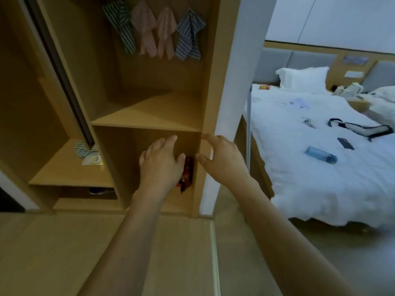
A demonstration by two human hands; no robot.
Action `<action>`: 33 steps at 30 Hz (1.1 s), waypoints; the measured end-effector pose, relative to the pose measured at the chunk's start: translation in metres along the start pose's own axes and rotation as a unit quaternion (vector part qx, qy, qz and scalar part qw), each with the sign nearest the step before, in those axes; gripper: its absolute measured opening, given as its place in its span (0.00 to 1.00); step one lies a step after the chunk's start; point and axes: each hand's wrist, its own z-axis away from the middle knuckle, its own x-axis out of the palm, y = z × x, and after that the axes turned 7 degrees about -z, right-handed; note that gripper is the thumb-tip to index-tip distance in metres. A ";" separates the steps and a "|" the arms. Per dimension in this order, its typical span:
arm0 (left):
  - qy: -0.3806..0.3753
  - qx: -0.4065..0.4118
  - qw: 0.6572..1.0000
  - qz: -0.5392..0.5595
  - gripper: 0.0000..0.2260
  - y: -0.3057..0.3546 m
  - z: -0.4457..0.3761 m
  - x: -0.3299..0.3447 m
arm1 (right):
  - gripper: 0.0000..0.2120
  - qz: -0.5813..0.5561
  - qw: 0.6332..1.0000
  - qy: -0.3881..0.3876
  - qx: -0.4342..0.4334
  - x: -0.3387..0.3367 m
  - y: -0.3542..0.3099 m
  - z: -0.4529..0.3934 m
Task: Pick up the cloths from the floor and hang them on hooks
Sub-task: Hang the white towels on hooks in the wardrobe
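The wardrobe (147, 112) is smooth, matt light wood. Inside it hang striped woven cloths (154, 30); beside it, the bed (299, 167) is soft white fabric.

Two bare forearms are entering from the lower edge and converging toward the centre. The left forearm is rising from about 6 o'clock and pointing toward 12 o'clock; the left hand (161, 165) is showing its back to the camera, fingers extending loosely and slightly spread, thumb sticking out toward 3 o'clock. The right forearm is running from about 5 o'clock toward 11 o'clock; the right hand (222, 161) is likewise facing back-up, fingers relaxing in a gentle downward curve, thumb aiming toward 9 o'clock. The thumb tips are lying near each other but apart. Neither hand is forming a grip on anything.
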 end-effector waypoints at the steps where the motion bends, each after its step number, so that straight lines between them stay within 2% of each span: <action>1: -0.006 0.006 1.000 0.006 0.25 0.006 0.009 0.004 | 0.25 -0.003 1.000 0.000 0.012 -0.001 0.004 0.013; 9: -0.071 0.080 0.993 0.046 0.25 0.022 0.050 0.016 | 0.25 -0.010 0.989 0.067 0.128 0.001 0.018 0.111; 14: -0.117 0.130 0.984 0.025 0.25 0.008 0.072 0.025 | 0.24 -0.046 0.967 0.089 0.232 0.023 0.009 0.169; 19: -0.175 0.189 0.966 0.018 0.25 0.001 0.113 0.044 | 0.23 -0.025 0.946 0.112 0.302 0.039 0.000 0.225; 27: -0.280 0.325 0.903 0.029 0.24 0.034 0.198 0.079 | 0.24 0.005 0.878 0.191 0.439 0.041 0.010 0.340; 33: -0.311 0.429 0.848 0.017 0.25 0.081 0.252 0.100 | 0.23 0.020 0.827 0.238 0.509 0.019 0.025 0.403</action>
